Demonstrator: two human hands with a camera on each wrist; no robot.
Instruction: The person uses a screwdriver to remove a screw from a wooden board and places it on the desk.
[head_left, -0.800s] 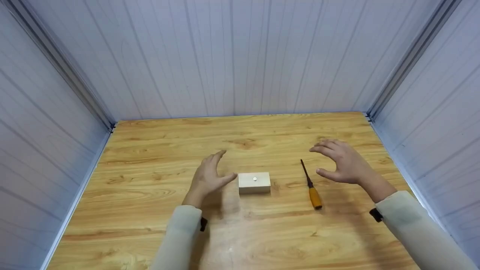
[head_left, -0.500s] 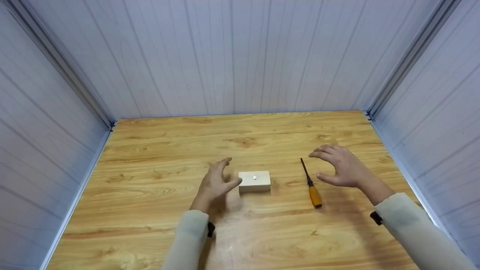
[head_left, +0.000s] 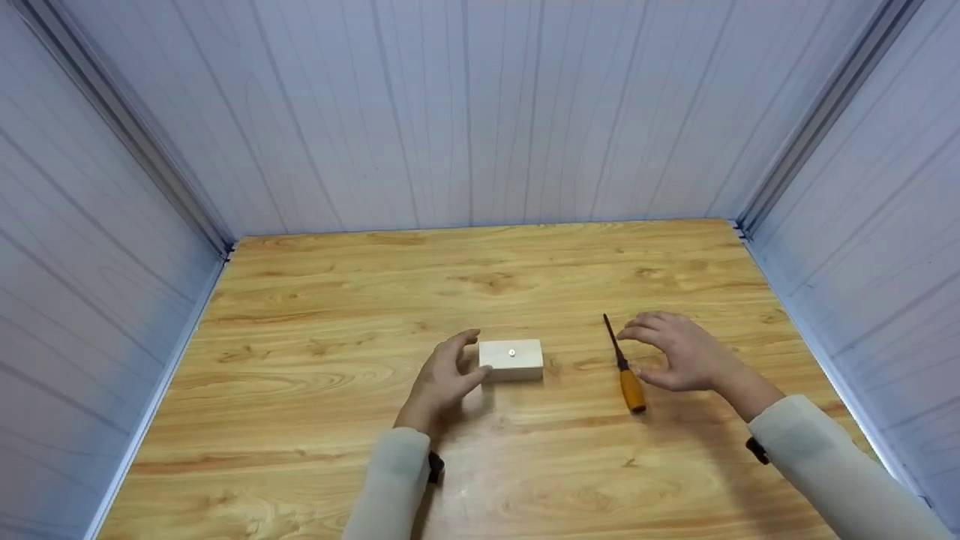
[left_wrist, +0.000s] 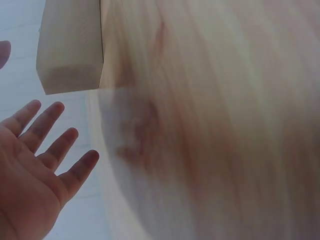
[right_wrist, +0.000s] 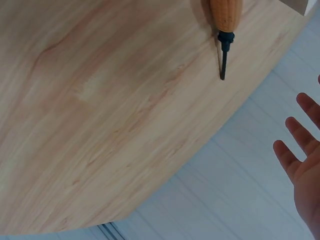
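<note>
A pale wooden block (head_left: 517, 358) lies on the table with a small screw head (head_left: 512, 352) in its top face. My left hand (head_left: 444, 379) is at the block's left end, thumb tip overlapping its front corner in the head view, fingers spread. In the left wrist view the block (left_wrist: 72, 50) stands just beyond the fingertips of that hand (left_wrist: 35, 165). A screwdriver (head_left: 631, 390) with an orange handle and dark shaft lies to the right of the block. My right hand (head_left: 682, 352) hovers just right of it, fingers loosely bent and holding nothing.
The wood-grain table (head_left: 315, 300) spreads under everything. White panelled walls (head_left: 465, 112) rise at its back and both sides. In the right wrist view the screwdriver (right_wrist: 226, 20) points toward the table's far edge.
My left hand has moved right and up to the block's left end. My right hand has come down slightly, closer to the screwdriver. Block and screwdriver have stayed in place.
</note>
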